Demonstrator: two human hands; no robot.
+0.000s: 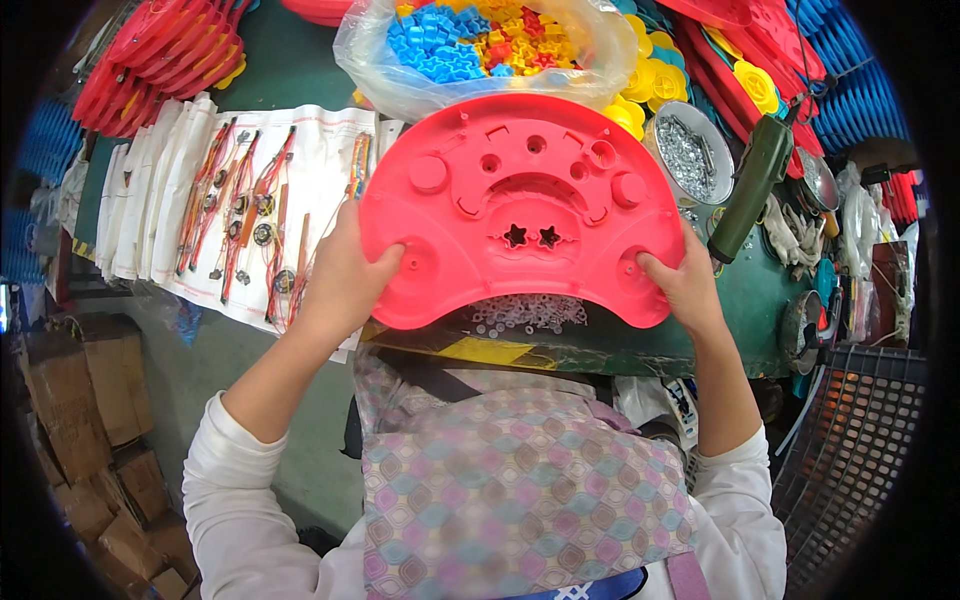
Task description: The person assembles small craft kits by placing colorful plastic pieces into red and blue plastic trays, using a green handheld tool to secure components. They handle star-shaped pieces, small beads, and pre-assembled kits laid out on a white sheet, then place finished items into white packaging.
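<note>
A red plastic toy shell [470, 250], rounded like a steering wheel console, is held up over the front of the bench with its hollow, ribbed side facing me. Two star-shaped holes and several round bosses show in it. My left hand [350, 270] grips its left lobe, thumb on the inner face and fingers hidden behind. On the right lobe my right hand [688, 275] holds the same way, thumb on top. Just below the shell's lower edge lie small clear plastic washers [528, 312] on the bench.
Behind the shell stands a clear bag [360, 50] of blue, yellow and red star pieces. Wired electronic parts [262, 205] lie on white sheets at left. To the right are a bowl of screws [690, 150], a green electric screwdriver [752, 190] and yellow discs [655, 80]. Red shells [165, 60] are stacked far left.
</note>
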